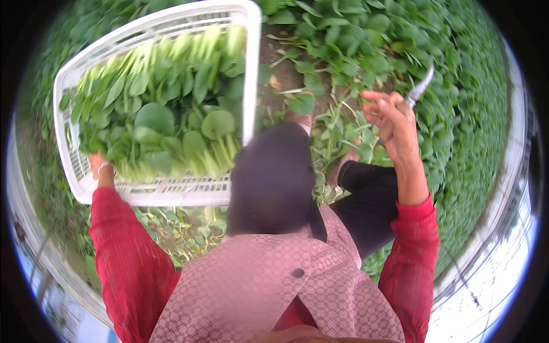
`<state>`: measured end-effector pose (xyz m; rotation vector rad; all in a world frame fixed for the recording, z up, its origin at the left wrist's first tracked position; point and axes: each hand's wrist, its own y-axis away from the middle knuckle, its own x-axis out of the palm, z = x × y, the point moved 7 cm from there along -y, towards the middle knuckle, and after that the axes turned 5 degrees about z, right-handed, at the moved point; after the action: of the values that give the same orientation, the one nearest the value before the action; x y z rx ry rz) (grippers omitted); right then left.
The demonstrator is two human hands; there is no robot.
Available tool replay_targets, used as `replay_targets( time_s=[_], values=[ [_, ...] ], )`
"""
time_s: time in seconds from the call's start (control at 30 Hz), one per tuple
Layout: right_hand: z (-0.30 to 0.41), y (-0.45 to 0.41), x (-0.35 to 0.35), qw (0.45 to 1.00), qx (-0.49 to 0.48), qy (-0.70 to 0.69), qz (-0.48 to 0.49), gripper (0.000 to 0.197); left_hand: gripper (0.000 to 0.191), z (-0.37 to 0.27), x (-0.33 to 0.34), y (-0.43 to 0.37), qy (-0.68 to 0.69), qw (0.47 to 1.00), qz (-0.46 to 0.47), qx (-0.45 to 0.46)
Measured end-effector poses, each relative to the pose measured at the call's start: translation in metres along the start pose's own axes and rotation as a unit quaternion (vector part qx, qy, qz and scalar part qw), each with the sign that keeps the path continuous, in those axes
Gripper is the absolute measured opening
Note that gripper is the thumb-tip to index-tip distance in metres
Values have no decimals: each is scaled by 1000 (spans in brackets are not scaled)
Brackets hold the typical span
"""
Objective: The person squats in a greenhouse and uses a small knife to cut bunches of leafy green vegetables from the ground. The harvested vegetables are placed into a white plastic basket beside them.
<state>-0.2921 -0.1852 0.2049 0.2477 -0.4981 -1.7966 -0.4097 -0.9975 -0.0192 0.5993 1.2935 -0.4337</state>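
My right hand (393, 120) is raised over the greens on the right and holds a small curved knife (422, 87). Its silvery blade points up and away, past the back of the hand. On the left, my left hand (97, 165) reaches inside a white plastic crate (251, 85), at the near left corner. Leaves cover most of its fingers, so I cannot tell whether they grip anything. Cut leafy greens (169, 88) with pale stalks fill much of the crate in two facing rows, leaf ends toward the middle.
Dense leafy plants (356, 34) grow ahead and to the right. Bare soil (279, 70) shows beside the crate, with loose leaves and stems (339, 128) around my feet. My dark-clad knee (272, 180) is against the crate's right side. Pale strips edge the plot on both sides.
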Motion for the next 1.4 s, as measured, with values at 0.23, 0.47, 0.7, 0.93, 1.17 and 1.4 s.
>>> replay_targets(
  time_s=[0.23, 0.47, 0.7, 0.93, 1.17, 1.4],
  values=[
    [-16, 1, -124, 974, 110, 194, -28, 25, 79, 60, -89, -83, -94, 990, -50, 87],
    [-101, -45, -215, 853, 94, 510, -57, 40, 44, -126, -243, 107, 240, 871, -68, 424],
    [-164, -154, -232, 881, 64, 462, -81, 36, 41, -397, -209, 554, 101, 566, 207, 792],
    [-230, -232, -237, 942, 29, 317, -108, 34, 24, -531, -54, 778, 19, 338, 264, 903],
    [-269, -195, -267, 971, 32, 147, -186, 34, 18, -645, 67, 708, -295, 519, -63, 800],
    [-248, -213, -227, 992, -82, 87, -48, 35, 19, -630, 70, 700, -268, 467, -173, 825]
  ],
)
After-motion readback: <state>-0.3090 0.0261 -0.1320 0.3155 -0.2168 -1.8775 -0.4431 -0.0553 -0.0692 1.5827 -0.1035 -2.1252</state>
